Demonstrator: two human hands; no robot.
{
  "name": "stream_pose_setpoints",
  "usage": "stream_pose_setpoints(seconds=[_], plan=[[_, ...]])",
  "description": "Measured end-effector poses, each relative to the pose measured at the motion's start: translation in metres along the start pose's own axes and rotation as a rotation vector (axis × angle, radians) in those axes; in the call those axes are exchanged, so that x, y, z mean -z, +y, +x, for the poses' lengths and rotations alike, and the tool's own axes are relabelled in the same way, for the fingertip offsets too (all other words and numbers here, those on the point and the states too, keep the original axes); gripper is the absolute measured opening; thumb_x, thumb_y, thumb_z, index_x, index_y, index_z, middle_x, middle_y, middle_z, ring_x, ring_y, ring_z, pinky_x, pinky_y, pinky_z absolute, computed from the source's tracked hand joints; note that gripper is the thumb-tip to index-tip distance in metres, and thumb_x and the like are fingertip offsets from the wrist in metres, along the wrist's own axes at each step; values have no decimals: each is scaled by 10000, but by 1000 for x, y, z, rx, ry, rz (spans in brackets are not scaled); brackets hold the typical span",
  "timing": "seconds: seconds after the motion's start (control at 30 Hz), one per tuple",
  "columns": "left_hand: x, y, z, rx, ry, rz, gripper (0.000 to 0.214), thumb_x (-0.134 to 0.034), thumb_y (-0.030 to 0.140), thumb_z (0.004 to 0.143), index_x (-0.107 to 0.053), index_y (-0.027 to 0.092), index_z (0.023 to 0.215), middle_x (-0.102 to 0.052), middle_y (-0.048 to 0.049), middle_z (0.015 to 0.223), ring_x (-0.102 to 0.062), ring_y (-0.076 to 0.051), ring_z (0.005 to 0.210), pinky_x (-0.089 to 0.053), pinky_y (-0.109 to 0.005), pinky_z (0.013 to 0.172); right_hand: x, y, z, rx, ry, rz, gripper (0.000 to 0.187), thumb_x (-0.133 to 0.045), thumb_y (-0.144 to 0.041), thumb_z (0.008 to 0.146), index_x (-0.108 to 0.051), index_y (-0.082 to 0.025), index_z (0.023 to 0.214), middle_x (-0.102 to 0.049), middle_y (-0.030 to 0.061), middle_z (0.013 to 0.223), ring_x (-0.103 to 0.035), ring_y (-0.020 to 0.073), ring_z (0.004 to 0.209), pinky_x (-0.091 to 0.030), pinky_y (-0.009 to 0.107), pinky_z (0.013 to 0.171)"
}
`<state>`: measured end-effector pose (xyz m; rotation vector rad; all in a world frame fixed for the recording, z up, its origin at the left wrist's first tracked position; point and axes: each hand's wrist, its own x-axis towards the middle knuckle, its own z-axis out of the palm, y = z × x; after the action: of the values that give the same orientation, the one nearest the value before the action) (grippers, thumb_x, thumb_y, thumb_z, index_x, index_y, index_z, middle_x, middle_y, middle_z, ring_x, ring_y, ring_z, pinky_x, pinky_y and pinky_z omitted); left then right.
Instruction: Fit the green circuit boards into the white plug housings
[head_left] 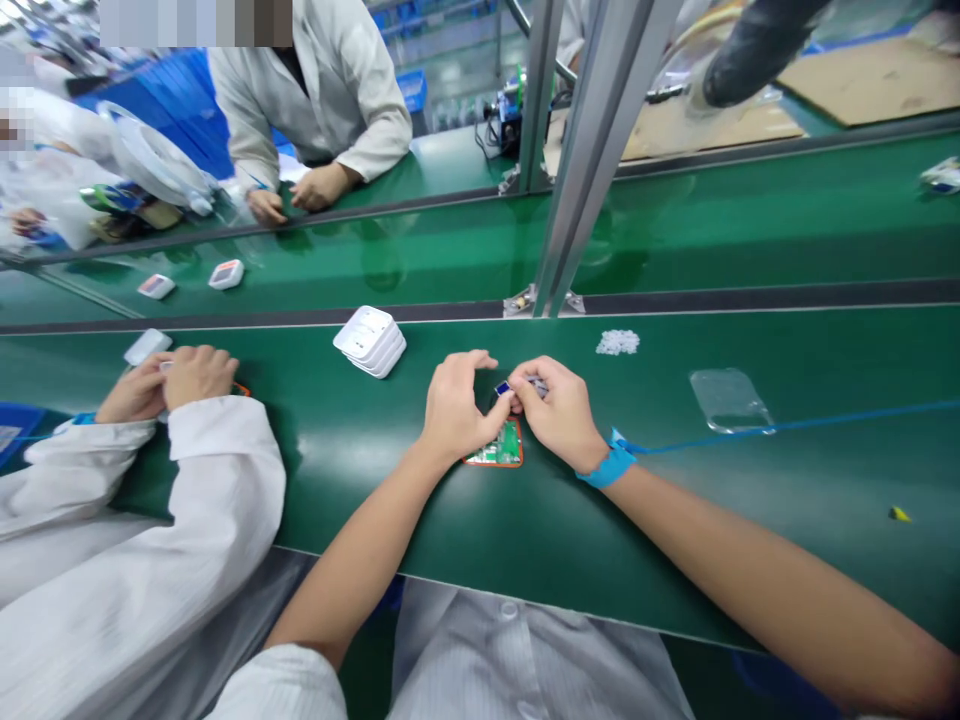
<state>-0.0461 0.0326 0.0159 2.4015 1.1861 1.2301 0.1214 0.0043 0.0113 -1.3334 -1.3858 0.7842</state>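
My right hand (553, 412) is closed in a pinch at a small rectangular part with a dark blue face (502, 388). A grey piece (538, 384) shows by its curled fingers; its kind is unclear. My left hand (457, 408) is just left of the part, index finger stretched out and thumb reaching toward the right fingertips. Whether that thumb touches the part is unclear. Beneath both hands, a green circuit board (504, 446) with an orange rim lies on the green work surface (420, 500), partly covered by the left hand. A blue wrist strap (609, 462) circles my right wrist.
A stack of white square casings (370, 340) stands left of my hands. Small white pieces (618, 343) and a clear plastic tray (730, 400) lie to the right, crossed by the strap's blue cord (810, 422). A metal post (592, 150) rises ahead. Co-workers' hands (176, 385) work at left.
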Motion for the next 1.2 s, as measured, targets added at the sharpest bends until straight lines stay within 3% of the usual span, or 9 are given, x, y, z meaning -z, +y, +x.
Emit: stream_pose_setpoints(seconds=[0.1,0.23,0.33,0.43,0.6,0.77,0.9,1.07,1.2], plan=[[30,-16,12,69,250,346,561,-728,392,775,-532,178,1255,-682,-150,1202,-575,-346,1184,-402,-528,1059,10,-4,8,-96,-250,-27,161,-534,-279,911,-600,-190,793,-650,24,718,-638,153,592,-511,282,601],[66,-37,23,511,446,668,821,-734,456,738,-419,139,1427,-523,-209,1459,-389,-430,1335,-246,-621,1116,29,-16,21,-67,-655,-308,144,-555,-247,944,-650,-184,856,-686,53,803,-669,181,682,-518,301,675],[77,-51,26,720,394,629,833,-732,459,735,-390,162,1435,-578,-171,1416,-381,-417,1340,-226,-637,1097,37,-31,18,144,-495,-786,202,-614,-339,974,-685,-168,1055,-654,166,1112,-674,292,952,-511,370,781],[80,-57,26,762,425,556,713,-710,408,774,-405,206,1386,-665,-108,1300,-412,-362,1342,-232,-601,1092,39,-44,6,48,-369,-1098,446,-578,-527,989,-620,-120,1166,-633,232,1118,-674,371,959,-481,378,686],[80,-55,26,723,375,539,803,-804,500,697,-420,234,1350,-636,-124,1330,-412,-389,1348,-223,-612,1082,41,-40,-9,-87,-569,-996,320,-559,-438,1012,-581,-150,1151,-698,152,1035,-703,322,869,-403,329,618],[81,-66,24,711,345,444,912,-824,398,665,-345,224,1422,-610,-121,1327,-501,-362,1305,-266,-600,1086,40,-11,-10,53,-397,-864,256,-496,-260,1029,-585,-168,1251,-676,128,1136,-673,284,985,-425,339,712],[83,-79,22,753,370,305,923,-840,406,654,-346,213,1410,-633,-118,1286,-566,-351,1276,-269,-631,1118,37,2,-9,175,-358,-764,160,-477,-226,1027,-625,-173,1057,-649,108,1046,-648,253,911,-453,349,743],[82,-69,20,298,551,270,934,-868,367,638,-354,212,1402,-652,-115,1259,-600,-330,1250,-322,-601,1149,37,0,-5,405,-271,-421,175,-448,-121,994,-591,-202,1051,-606,87,1055,-624,211,933,-507,342,820],[72,-38,16,-93,35,-69,1090,-947,434,612,-331,251,1493,-693,-103,1190,-676,-303,1155,-489,-490,1039,44,-5,-1,616,-183,-327,263,-441,-73,976,-613,-214,1117,-587,90,1076,-611,194,956,-523,328,826]])
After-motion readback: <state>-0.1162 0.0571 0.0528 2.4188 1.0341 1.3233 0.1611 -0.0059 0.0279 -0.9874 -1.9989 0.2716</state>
